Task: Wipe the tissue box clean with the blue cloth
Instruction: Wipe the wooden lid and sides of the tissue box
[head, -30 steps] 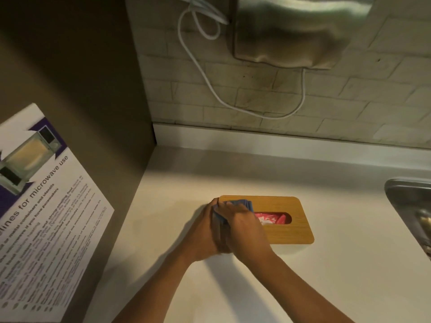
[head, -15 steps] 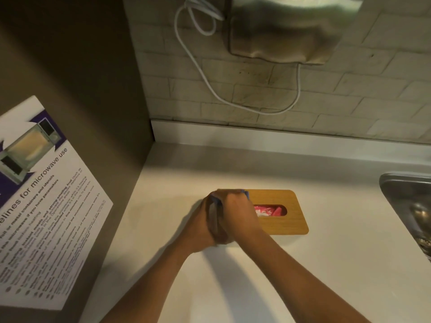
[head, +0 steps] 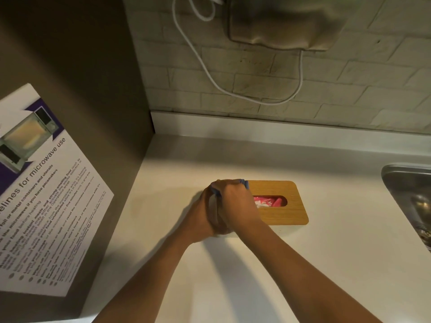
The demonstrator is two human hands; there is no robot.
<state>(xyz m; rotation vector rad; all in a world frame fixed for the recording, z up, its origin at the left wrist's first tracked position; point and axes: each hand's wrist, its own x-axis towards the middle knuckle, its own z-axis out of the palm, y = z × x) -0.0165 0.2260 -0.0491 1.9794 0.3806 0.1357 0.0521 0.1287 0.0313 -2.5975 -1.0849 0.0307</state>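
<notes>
- Wooden-topped tissue box [head: 283, 202] lies flat on the pale countertop [head: 326, 264], slightly right of frame centre, with its long side running left to right.
- Box lid has an oval slot; pink and white packaging shows through the slot.
- Right hand [head: 236, 203] lies over the left end of the box, fingers curled down and grasping the blue cloth [head: 243, 182] against the lid.
- Only thin blue edges of the cloth are visible, at the knuckles and at the upper fingertips; the remainder is hidden under the hand.
- Left hand [head: 201, 216] is set against the left end of the box, just beside the right hand and touching it. Its fingers are hidden behind the right hand, so the grip state cannot be determined.
- Both forearms enter from the lower edge of the frame and converge at the box.
- Printed microwave-use notice [head: 42, 194] is fixed to the dark side panel at the left of the frame.
- Metal sink [head: 410, 192] is partly visible at the right edge, well apart from the box.
- White cable [head: 210, 73] hangs in a loop across the brick-pattern wall, upper centre, below a blurred metallic unit [head: 284, 22].
</notes>
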